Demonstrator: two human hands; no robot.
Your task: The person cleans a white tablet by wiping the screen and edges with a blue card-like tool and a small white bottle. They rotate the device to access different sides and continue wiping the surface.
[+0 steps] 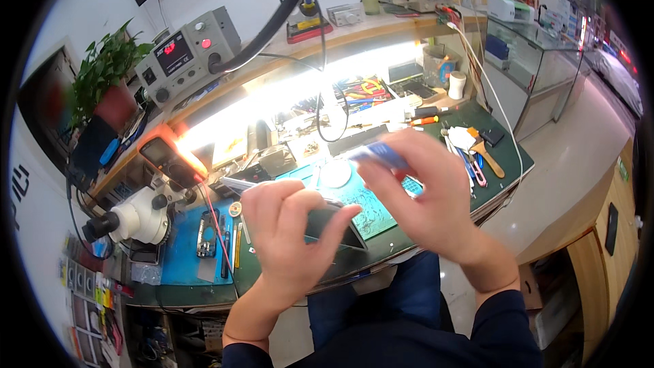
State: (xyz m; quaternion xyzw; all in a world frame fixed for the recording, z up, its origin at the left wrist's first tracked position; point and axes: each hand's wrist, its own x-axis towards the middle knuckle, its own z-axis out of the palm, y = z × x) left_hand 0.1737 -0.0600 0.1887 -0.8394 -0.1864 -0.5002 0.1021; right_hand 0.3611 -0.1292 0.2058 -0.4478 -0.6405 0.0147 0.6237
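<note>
My left hand (289,232) grips a dark, flat panel (353,237), its thumb along the near side. The panel looks like a phone or tablet, though the hand covers much of it, so the exact kind is unclear. It is tilted above the bench's front part. Held up to the right of it, my right hand (426,191) pinches a small blue object (383,155), smeared by motion. Below both hands lies a light-blue work mat (375,221) with a round white piece (335,174) on it.
On the left, a microscope (133,215) stands by an opened phone (206,234) on a blue mat (178,259). An orange multimeter (170,157) leans behind, its red lead hanging down. Tweezers, a brush (490,160) and other hand tools lie right. A black cable (272,20) arches overhead.
</note>
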